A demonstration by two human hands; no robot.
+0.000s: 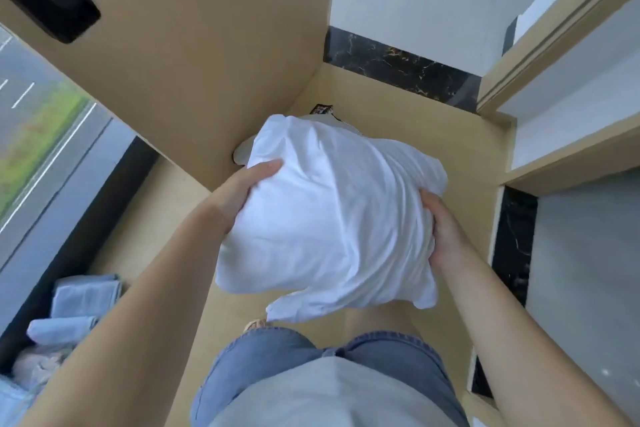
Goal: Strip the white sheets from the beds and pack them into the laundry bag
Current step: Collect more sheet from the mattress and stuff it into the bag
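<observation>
Close in, jeans and a grey top. Just past them, holds a big white bunch of sheets up in the air over the tan floor, touching nothing but the hands. Grips one side with the left hand: thumb flat on top, fingers tucked under and out of sight. Grips the other side with the right hand, fingers curled and dug into the cloth. Off to the left, by the window, some folded blue cloths. Past the far edge of the sheets, just a small dark thing and a bit of white; too hidden to tell if either is the bag. Looks like the carrying step: off the bed, not yet packed. Next, needs to find the bag's mouth, lower the bunch over it and push down, with both hands kept tight to stop a corner from slipping out and dragging.
</observation>
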